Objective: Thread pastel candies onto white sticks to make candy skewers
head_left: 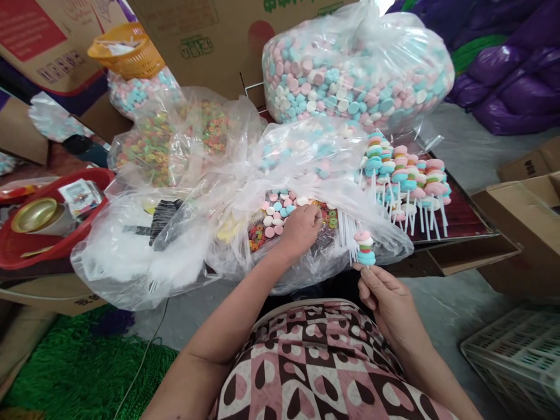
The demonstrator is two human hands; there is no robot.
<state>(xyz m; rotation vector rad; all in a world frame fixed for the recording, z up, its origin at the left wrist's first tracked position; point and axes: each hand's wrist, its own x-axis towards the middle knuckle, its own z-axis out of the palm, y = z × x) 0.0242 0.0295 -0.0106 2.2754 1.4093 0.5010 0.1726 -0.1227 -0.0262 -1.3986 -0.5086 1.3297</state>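
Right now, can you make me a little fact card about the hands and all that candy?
Left hand: beside loose gummy rings; whether it holds one is unclear
Right hand: pinching one marshmallow skewer
Skewer ends: pink on top, blue at the bottom
Finished skewers: grouped at the picture's right
White sticks: bundled beside the held skewer
Big clear bag: behind, holding pink, white and blue marshmallows

Dark red table [475, 220]: items on top

Surface bare along right edge. On it, left to right: red basket [90, 227]; clear bag of ring candies [151, 149], toward rear; spread clear plastic [245, 274], front centre; marshmallow skewers [406, 175], heaped, white sticks facing near edge.
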